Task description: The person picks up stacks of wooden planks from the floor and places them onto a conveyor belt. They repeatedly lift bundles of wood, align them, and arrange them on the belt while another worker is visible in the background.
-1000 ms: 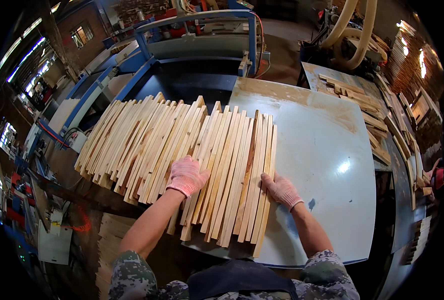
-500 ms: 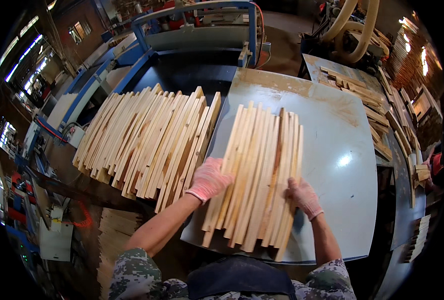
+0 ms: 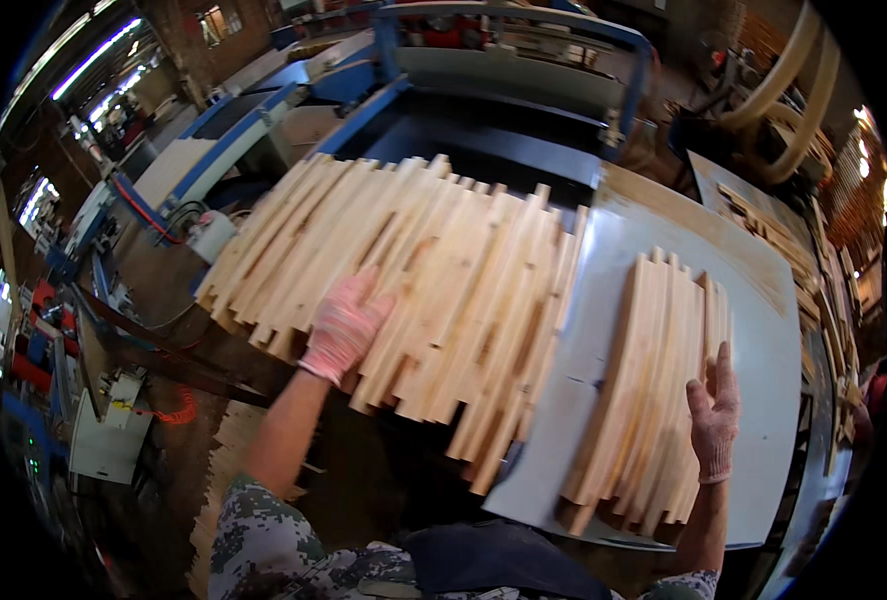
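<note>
A wide row of pale wood strips (image 3: 454,290) lies side by side on the left, their ends uneven. My left hand (image 3: 349,325), in a pink-and-white knit glove, is at the near part of this row with its fingers apart, holding nothing. On the grey metal tabletop (image 3: 764,400) to the right lies a narrower group of wood strips (image 3: 654,370). My right hand (image 3: 716,420), also gloved, stands upright by the right side of that group, fingers stretched out and thumb apart. Whether its palm touches the outermost strip I cannot tell.
Behind the rows stands a machine with a blue frame (image 3: 389,45) and a dark bed (image 3: 484,130). Thick beige hoses (image 3: 799,110) hang at the far right, above more scattered wood pieces (image 3: 754,225). A grey metal box (image 3: 114,425) is at the lower left.
My view has swung left. My left hand has left the smaller group and moved onto the larger row. My right hand's fingers have straightened beside the smaller group.
</note>
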